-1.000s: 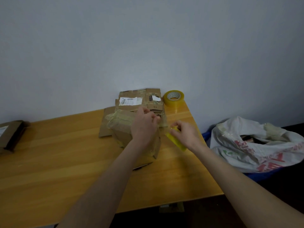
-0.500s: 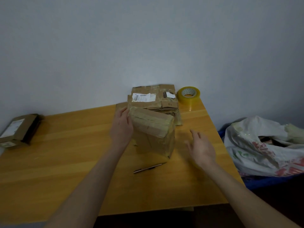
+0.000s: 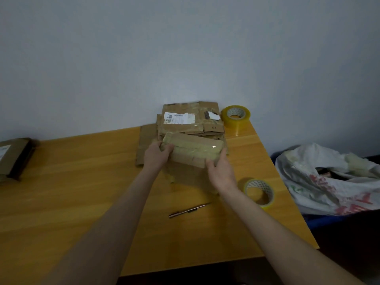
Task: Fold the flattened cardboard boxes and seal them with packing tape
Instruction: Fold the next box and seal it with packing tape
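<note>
A small folded cardboard box (image 3: 193,153) with a strip of tape across its top stands on the wooden table (image 3: 82,192). My left hand (image 3: 157,155) grips its left end, thumb over the top. My right hand (image 3: 221,171) holds its right front corner. Behind the box lies a stack of flattened cardboard boxes (image 3: 191,120) with a white label. One yellow tape roll (image 3: 260,193) lies on the table just right of my right wrist. A second tape roll (image 3: 235,116) stands at the back by the wall.
A pen (image 3: 188,210) lies on the table in front of the box. Another cardboard box (image 3: 12,157) sits at the far left edge. Off the table's right edge lies a white plastic bag (image 3: 329,179) on something blue. The wall is close behind.
My right hand has let go of the tape roll, which now lies on the table, and has moved onto the box's right corner. My left hand has shifted to the box's left end.
</note>
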